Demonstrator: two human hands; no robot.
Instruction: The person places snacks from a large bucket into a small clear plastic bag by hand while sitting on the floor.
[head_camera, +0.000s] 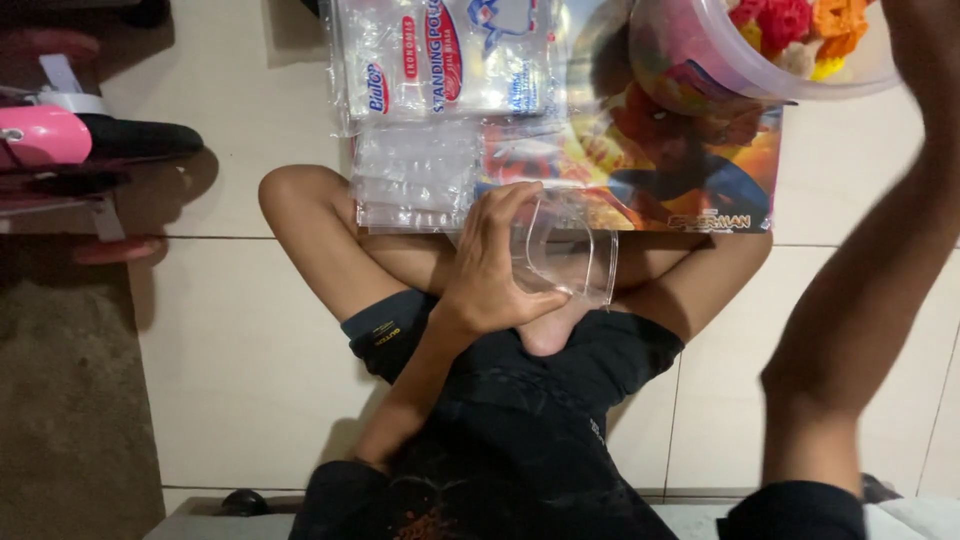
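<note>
Head view shows the left hand (495, 265) pinching a clear plastic pouch (568, 258) over the lap, best held mouth-up and wide, while the right hand, hidden above frame so its grip is unknowable, reaches toward the tub of colourful pieces (700, 60).

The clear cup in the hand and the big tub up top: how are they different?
The clear cup looks empty; the big tub holds bright red, orange and yellow pieces. The cup is small enough to sit in the left hand; the tub is far wider. The cup lies tipped on its side over the lap; the tub is up by the right arm, whose hand is out of view. Both are see-through plastic.
</note>
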